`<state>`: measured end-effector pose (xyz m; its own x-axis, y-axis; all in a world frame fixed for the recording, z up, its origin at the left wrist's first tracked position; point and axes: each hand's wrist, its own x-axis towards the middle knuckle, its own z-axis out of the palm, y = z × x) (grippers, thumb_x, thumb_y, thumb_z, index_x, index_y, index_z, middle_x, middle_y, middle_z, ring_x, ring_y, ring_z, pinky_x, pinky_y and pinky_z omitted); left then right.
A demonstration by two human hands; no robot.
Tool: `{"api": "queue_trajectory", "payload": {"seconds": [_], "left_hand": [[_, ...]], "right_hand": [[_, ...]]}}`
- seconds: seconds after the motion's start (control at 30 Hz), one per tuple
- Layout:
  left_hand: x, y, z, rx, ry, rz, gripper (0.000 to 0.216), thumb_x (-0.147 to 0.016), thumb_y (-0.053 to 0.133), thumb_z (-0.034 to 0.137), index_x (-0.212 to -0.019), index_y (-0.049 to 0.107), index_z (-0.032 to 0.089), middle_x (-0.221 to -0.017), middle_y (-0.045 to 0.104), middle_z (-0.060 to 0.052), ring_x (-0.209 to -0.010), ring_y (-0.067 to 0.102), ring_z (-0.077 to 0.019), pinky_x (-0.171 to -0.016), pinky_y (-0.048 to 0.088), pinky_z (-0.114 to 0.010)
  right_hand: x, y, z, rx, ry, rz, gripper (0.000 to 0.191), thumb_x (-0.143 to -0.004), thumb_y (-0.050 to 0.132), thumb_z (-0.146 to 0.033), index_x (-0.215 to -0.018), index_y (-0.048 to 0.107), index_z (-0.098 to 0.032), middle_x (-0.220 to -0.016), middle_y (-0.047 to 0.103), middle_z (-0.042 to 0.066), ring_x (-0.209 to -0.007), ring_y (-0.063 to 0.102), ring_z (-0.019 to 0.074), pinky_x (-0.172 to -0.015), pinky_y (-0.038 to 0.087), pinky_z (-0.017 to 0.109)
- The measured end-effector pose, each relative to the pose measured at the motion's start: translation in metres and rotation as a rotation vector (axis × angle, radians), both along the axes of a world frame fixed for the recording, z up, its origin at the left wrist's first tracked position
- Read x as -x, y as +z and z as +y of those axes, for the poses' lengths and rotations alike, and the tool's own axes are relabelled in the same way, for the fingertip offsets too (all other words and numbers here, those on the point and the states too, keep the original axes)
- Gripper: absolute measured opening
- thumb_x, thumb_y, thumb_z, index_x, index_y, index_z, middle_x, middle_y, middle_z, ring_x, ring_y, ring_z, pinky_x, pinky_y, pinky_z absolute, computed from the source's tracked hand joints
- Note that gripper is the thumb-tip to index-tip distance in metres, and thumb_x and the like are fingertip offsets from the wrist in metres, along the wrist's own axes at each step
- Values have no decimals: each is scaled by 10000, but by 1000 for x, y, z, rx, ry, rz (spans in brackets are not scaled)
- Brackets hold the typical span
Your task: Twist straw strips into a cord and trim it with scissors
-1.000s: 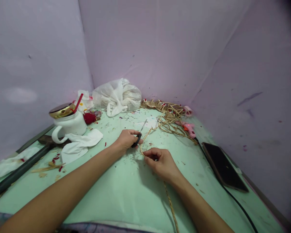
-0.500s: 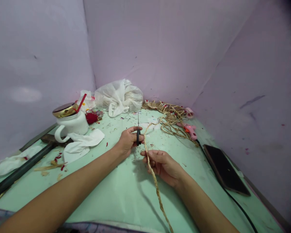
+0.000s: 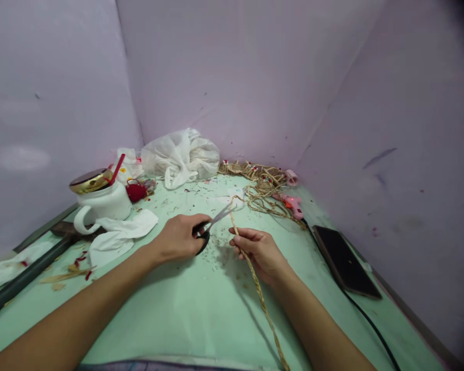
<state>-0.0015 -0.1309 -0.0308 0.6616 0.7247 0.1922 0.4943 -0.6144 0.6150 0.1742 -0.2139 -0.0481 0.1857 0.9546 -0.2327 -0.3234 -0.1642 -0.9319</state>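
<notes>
My left hand (image 3: 183, 236) grips a pair of scissors (image 3: 217, 218) by the black handles, with its fingers in the loops. The metal blades point up and right, and their tips reach the upper part of a braided straw-coloured rope (image 3: 260, 293). Whether the tips touch the rope I cannot tell. Between thumb and fingers, my right hand (image 3: 257, 252) pinches that rope just below the scissor tips. From there the rope runs down past the table's front edge, and its upper end bends over toward a heap of similar cord (image 3: 266, 198).
At the left stand a white mug (image 3: 106, 203) with a gold lid, a hammer (image 3: 31, 275), white cloth (image 3: 123, 234) and red yarn (image 3: 136, 190). A white plastic bag (image 3: 181, 157) lies at the back. On the right are a pink glue gun (image 3: 293, 205) and a black phone (image 3: 346, 263) beside a cable.
My left hand has moved left and slightly down, turning the scissors from upright to slanting toward the rope. My right hand still pinches the rope. The whole view has shifted a little.
</notes>
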Motion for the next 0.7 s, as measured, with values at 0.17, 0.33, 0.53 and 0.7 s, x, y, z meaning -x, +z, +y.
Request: {"api": "queue_trajectory", "payload": {"seconds": [0.17, 0.33, 0.53, 0.7], "left_hand": [[8, 6, -8, -250, -59, 326, 406, -650, 447, 171, -1022, 569, 280, -790, 648, -6, -736, 571, -175, -609, 353, -239], [5, 3, -7, -268, -15, 418, 436, -651, 453, 162, -1059, 553, 278, -873, 660, -32, -812, 584, -200, -640, 362, -254], [7, 3, -6, -299, -11, 462, 434, -668, 441, 152, -1064, 545, 293, -874, 663, -26, -774, 591, -196, -607, 341, -254], [6, 4, -6, -265, 0, 414, 370, -680, 452, 166, -1008, 565, 295, -825, 662, -18, -759, 590, -190, -615, 341, -249]], "right_hand": [[-2, 0, 2, -34, -83, -79, 256, -521, 708, -219, -752, 683, -113, -584, 622, 26, -461, 477, 85, -421, 354, 204], [-1, 2, 2, -63, -101, -132, 197, -536, 680, -202, -716, 690, -122, -563, 603, 8, -452, 451, 82, -417, 346, 210], [-1, 4, 2, -76, -108, -167, 233, -536, 679, -221, -744, 691, -116, -559, 602, 13, -453, 455, 88, -421, 345, 218], [-2, 3, 2, -75, -110, -148, 269, -534, 688, -229, -778, 692, -115, -568, 606, 20, -459, 461, 89, -428, 344, 219]]}}
